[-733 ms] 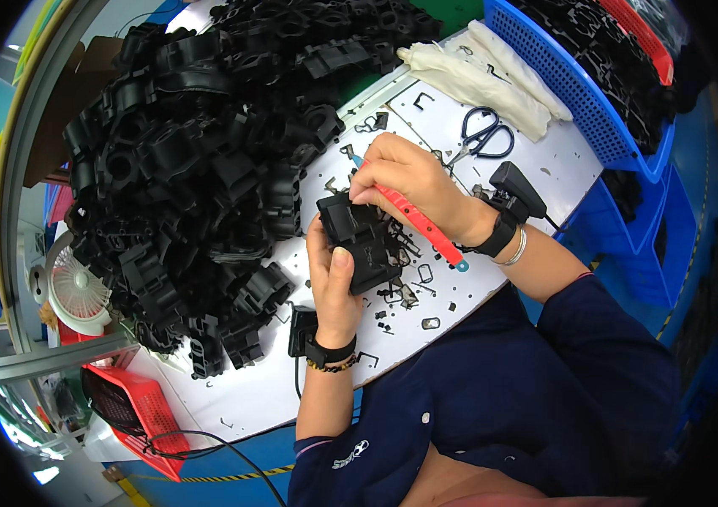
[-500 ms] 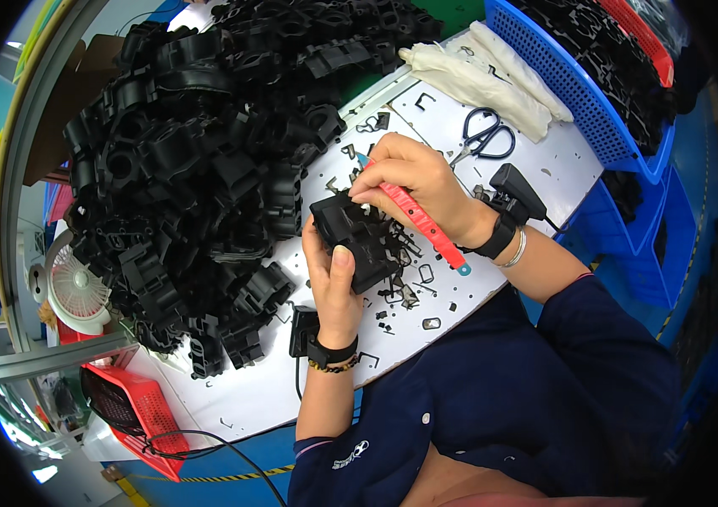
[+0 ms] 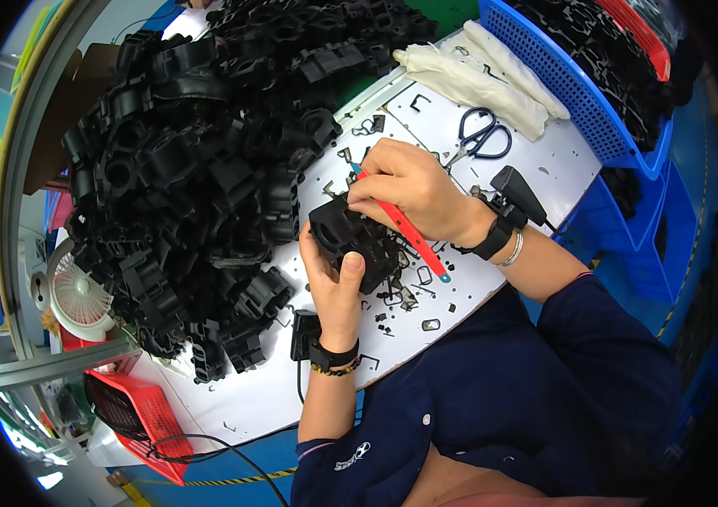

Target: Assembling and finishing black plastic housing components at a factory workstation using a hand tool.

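My left hand (image 3: 334, 291) is closed around a black moulded plastic part (image 3: 331, 226), its thumb on the near side. Above the table it keeps the part tilted, with a rounded opening facing up. In my right hand (image 3: 420, 184) is a slim, flat red tool (image 3: 410, 230) with blue-grey ends; its kind is unclear. One end sticks out past the fingers and the other slants down toward me. My right fingertips are at the part's upper edge and hide the contact there. Small black scraps (image 3: 403, 296) lie around and below the part.
A large heap of black plastic parts (image 3: 182, 156) covers the table's left and back. Dark-handled scissors (image 3: 487, 142) and white cloth gloves (image 3: 481, 76) lie beyond my right hand. Blue crates (image 3: 574, 93) stand at the right. A red basket (image 3: 152, 414) and white fan (image 3: 80, 291) are at left.
The red tool has turned slightly in my right hand, its lower end shifting left and down. My left thumb has moved a little to the right. The part remains held.
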A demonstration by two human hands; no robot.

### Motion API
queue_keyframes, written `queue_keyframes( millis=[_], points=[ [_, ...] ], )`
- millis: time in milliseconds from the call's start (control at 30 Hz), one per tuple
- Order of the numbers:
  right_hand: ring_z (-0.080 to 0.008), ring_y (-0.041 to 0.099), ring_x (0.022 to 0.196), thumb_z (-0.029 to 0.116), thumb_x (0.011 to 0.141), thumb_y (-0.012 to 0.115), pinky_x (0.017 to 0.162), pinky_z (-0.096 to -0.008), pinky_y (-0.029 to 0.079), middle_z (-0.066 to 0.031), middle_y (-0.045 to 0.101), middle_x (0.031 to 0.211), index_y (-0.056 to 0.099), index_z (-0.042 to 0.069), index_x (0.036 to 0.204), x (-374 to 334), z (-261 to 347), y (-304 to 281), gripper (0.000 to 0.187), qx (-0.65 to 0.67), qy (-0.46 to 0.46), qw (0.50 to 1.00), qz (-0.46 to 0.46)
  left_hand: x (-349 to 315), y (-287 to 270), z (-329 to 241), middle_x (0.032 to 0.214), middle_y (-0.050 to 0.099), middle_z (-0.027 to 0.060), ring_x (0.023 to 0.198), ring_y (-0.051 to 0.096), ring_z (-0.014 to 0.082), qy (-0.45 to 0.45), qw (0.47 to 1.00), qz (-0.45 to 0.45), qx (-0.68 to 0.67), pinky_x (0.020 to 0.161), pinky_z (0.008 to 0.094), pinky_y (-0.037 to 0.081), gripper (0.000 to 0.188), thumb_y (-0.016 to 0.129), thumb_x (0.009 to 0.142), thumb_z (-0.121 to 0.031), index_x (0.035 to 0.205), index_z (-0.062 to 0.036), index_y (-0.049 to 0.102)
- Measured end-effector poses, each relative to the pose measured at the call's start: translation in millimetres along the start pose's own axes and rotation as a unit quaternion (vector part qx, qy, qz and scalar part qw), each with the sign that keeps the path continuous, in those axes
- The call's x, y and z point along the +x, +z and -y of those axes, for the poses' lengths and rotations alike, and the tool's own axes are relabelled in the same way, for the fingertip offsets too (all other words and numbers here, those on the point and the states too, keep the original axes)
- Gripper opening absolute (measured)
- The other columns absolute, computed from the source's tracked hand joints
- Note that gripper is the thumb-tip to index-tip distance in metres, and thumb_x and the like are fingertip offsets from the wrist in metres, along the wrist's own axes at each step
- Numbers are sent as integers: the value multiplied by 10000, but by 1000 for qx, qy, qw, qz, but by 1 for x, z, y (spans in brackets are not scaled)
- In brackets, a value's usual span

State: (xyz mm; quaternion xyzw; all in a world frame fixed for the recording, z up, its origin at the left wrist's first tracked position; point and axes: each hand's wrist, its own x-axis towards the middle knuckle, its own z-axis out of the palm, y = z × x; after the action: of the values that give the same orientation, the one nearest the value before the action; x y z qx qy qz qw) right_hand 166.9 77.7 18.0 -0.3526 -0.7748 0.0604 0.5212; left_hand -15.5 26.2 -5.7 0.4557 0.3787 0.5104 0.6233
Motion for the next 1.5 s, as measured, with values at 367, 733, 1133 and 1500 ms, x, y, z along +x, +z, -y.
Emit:
queue_keyframes(
  millis=[367, 733, 1133, 1500],
  points=[
    [-201, 548, 682, 27, 695, 784, 581, -303, 431, -45, 545, 761, 661, 63, 811, 1, 5, -2, 174, 69, 57, 996, 11, 0, 5, -4, 1259, 506, 104, 1180, 498, 186, 38, 996, -21, 84, 1021, 320, 404, 812, 765, 848, -407, 1409, 2, 344],
    [-139, 546, 791, 46, 735, 766, 705, -258, 424, -46, 598, 847, 655, 47, 762, 9, 9, -20, 114, 369, 211, 898, 112, 3, 5, -8, 1251, 562, 106, 1131, 559, 174, -15, 997, -80, -2, 979, 329, 457, 532, 525, 978, -313, 1404, -21, 396],
    [-76, 519, 620, 290, 872, 765, 557, -276, 417, 18, 597, 582, 671, 28, 668, 6, -11, -21, 345, 91, 274, 956, 47, 1, 7, -11, 1212, 557, 118, 990, 601, 189, -30, 998, -34, -53, 782, 361, 551, 516, 538, 957, -264, 1393, -26, 396],
    [-29, 485, 727, 180, 1012, 548, 657, -200, 412, 13, 611, 858, 629, 19, 1017, 0, 1, -3, 180, 390, 322, 862, 36, -3, 3, -8, 1280, 511, 106, 1160, 504, 175, 12, 990, -65, 122, 1038, 322, 379, 716, 742, 856, -161, 1423, 25, 347]
  ],
)
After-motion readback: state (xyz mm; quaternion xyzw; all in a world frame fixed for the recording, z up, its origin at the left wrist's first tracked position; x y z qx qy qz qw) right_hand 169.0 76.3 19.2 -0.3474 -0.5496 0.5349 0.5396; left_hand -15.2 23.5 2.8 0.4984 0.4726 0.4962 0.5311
